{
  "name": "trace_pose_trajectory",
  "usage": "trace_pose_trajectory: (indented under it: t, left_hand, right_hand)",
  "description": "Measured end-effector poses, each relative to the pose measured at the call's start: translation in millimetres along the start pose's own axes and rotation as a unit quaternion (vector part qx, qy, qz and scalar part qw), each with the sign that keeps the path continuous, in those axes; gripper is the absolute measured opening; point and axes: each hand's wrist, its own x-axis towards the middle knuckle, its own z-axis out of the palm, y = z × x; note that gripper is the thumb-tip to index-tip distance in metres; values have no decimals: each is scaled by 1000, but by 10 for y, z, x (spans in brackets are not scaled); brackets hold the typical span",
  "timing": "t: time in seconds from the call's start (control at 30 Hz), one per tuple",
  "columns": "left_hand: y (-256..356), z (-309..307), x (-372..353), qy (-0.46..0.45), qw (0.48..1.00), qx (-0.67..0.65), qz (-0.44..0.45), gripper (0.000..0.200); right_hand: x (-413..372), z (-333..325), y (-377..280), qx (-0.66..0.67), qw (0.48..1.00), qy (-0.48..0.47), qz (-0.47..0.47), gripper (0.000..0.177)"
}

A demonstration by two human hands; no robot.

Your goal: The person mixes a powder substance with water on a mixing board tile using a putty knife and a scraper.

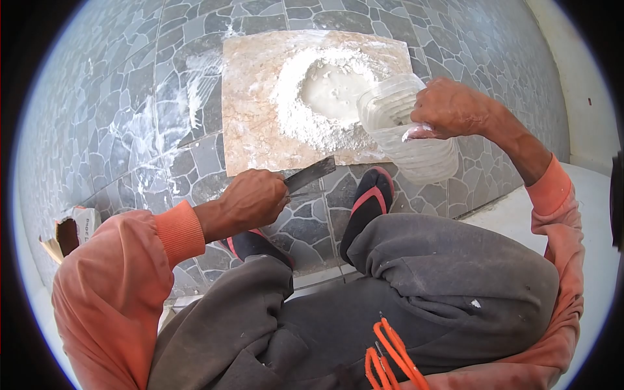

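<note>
**Tub tilted over the powder ring, scraper at the slab edge**

Head view. The right hand (pixel 452 107) is closed around the side of a clear plastic tub (pixel 409 133) and holds it tilted, with the mouth toward the white powder (pixel 296 107). The powder makes a ring with a wet-looking hollow in the middle. It lies on a beige slab (pixel 250 97), and the slab lies on the stone floor (pixel 130 97). The left hand (pixel 250 198) is wrapped tight around the handle of a scraper (pixel 312 174). The blade is at the near edge of the slab, apart from the powder. Two sandals (pixel 370 198) stand just before the slab.

To pour well, I think the mouth of the tub should be over the hollow and not over the ring. The tilt should be small, so that the wall of powder does not break and nothing runs off the slab. The scraper is near enough to push loose powder inward.

I cannot tell if liquid is running out now, or how much is in the tub. The scraper handle is hidden inside the fist. The tub partly hides the right edge of the powder ring. A torn packet (pixel 71 231) at the left and an orange cord (pixel 390 351) at the bottom are cut off by the frame.
</note>
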Motion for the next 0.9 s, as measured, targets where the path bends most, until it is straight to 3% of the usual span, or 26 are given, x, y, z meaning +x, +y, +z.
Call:
trace_pose_trajectory:
  t: [0.2,0.3,0.5,0.6,0.77,0.9]
  left_hand:
    - [0,11,7,7,1000,-2,6,21]
    - [14,-10,11,8,1000,-3,8,21]
    - [-2,12,92,3,1000,9,-1,20]
    - [9,-39,123,15,1000,4,4,18]
    - [30,-130,139,16,1000,-8,-13,15]
    - [-2,-128,114,48,997,-50,-26,18]
  right_hand:
    - [-245,65,60,-8,999,42,17,38]
    - [-543,80,67,2,991,125,54,33]
    - [-1108,269,316,64,966,163,188,23]
    - [-1362,434,471,81,926,230,288,18]
    - [-1614,873,768,118,826,268,482,35]
    - [-1729,1458,1012,30,787,276,551,40]
